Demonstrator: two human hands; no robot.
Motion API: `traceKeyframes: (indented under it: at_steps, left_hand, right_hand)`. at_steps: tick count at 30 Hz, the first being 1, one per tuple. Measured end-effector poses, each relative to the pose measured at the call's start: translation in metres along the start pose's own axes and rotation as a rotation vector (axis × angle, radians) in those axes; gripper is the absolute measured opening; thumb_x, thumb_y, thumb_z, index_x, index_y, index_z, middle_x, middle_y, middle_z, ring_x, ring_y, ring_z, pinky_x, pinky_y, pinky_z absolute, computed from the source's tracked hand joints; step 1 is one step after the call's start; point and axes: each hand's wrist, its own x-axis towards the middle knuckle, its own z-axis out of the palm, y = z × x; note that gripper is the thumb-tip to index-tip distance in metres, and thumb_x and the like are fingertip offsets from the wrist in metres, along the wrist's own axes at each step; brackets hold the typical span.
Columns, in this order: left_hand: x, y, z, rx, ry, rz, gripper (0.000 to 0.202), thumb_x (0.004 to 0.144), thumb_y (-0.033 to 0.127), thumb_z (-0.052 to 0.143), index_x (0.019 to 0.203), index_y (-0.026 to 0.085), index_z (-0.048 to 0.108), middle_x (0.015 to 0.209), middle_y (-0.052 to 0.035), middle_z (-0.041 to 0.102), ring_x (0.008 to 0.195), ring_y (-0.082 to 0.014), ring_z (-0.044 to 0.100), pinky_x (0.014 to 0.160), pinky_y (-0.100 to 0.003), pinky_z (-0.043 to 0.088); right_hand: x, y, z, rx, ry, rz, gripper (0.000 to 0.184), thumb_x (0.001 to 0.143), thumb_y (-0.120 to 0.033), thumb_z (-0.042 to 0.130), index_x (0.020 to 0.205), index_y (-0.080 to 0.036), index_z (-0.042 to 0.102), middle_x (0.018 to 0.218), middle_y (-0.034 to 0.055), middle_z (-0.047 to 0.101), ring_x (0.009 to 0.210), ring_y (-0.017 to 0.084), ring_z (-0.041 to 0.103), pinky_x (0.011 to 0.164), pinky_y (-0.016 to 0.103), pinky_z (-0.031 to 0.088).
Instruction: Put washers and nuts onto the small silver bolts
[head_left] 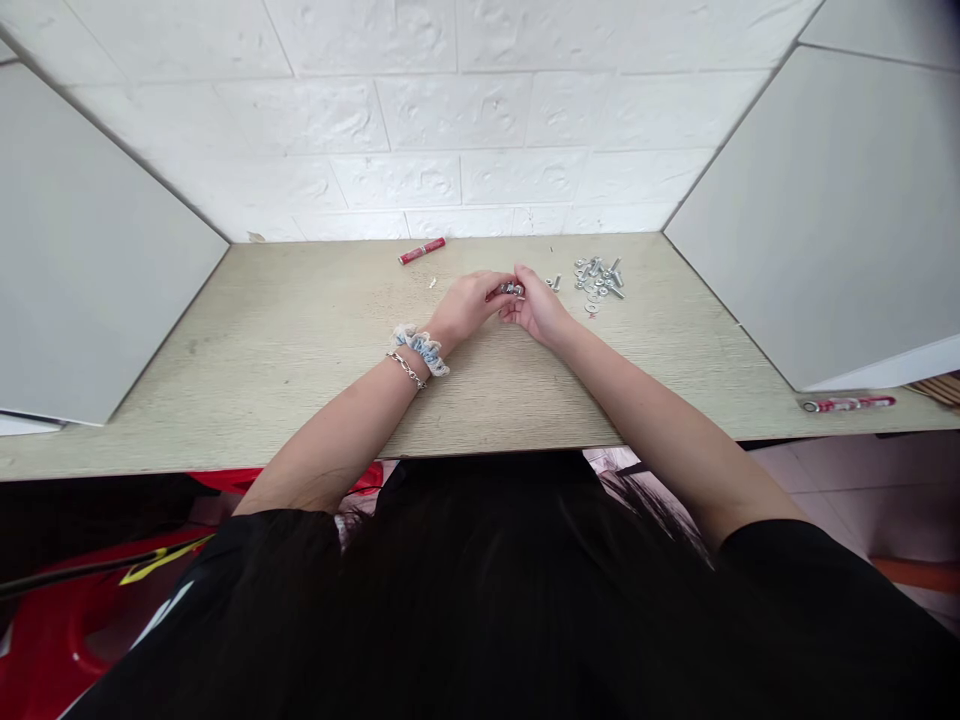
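Over the middle of the table, my left hand [466,302] and my right hand [537,306] meet at the fingertips. Between them is a small shiny bolt [511,289], with what look like nuts or washers on it. My left fingers and thumb close on it from the left, and my right fingers pinch its other end. Part of the bolt is hidden by the fingers. Just right of my right hand, a loose bolt [557,282] rests beside a nut [549,283]. Farther right lies a pile of bolts, nuts and washers [597,275], with a flat washer [591,308] at its near side.
A red marker-like tube [421,251] lies near the white brick wall [420,180]. Another red tube [851,404] lies at the front right edge of the wooden table [315,380]. Pale panels [97,250] stand at both sides. A white scrap [433,283] sits left of my hands.
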Motion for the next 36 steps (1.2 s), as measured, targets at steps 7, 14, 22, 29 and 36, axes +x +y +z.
traceKeyframes:
  at_steps: [7,14,22,29,36]
  left_hand:
    - [0.001,-0.001,0.003,-0.009,0.014,0.035,0.023,0.087,0.026,0.056,0.106,0.017,0.065,0.085,-0.0038,0.067,0.076,-0.0124,0.058,0.074,-0.024,0.042]
    - [0.001,-0.004,0.004,0.006,0.03,0.025,0.024,0.087,0.028,0.055,0.106,0.017,0.064,0.085,-0.0045,0.066,0.076,-0.013,0.057,0.074,-0.025,0.043]
    - [0.002,-0.003,0.002,0.001,0.065,-0.031,0.024,0.085,0.026,0.058,0.106,0.016,0.065,0.087,-0.0048,0.067,0.077,-0.0132,0.058,0.074,-0.025,0.043]
    - [0.003,-0.008,0.003,-0.005,0.096,-0.07,0.023,0.086,0.028,0.057,0.103,0.015,0.065,0.085,-0.0049,0.067,0.077,-0.0134,0.057,0.074,-0.026,0.044]
    - [0.003,-0.009,0.004,-0.014,0.076,-0.076,0.023,0.085,0.025,0.058,0.104,0.016,0.065,0.086,-0.0042,0.066,0.078,-0.0134,0.057,0.075,-0.026,0.044]
  right_hand:
    - [0.003,-0.002,-0.009,-0.283,0.118,-0.005,0.057,0.08,-0.072,0.04,0.061,-0.019,0.043,0.042,-0.0029,0.042,0.034,0.007,0.04,0.033,0.02,0.028]
    - [-0.004,-0.007,-0.008,-0.368,0.107,0.03,0.059,0.082,-0.071,0.036,0.055,-0.019,0.039,0.038,-0.0012,0.042,0.031,0.007,0.039,0.03,0.021,0.026]
    - [0.003,0.003,-0.008,-0.295,0.109,-0.08,0.041,0.089,-0.054,0.043,0.07,-0.018,0.045,0.053,-0.0049,0.045,0.034,0.005,0.04,0.03,0.018,0.027]
    - [0.002,0.003,-0.004,-0.136,0.02,-0.115,0.019,0.094,-0.031,0.039,0.079,-0.02,0.039,0.056,-0.0085,0.042,0.04,0.004,0.04,0.041,0.015,0.035]
    - [-0.002,-0.003,-0.001,0.012,0.002,-0.078,0.01,0.087,-0.015,0.045,0.081,-0.021,0.04,0.063,-0.0072,0.047,0.049,0.004,0.044,0.053,0.016,0.04]
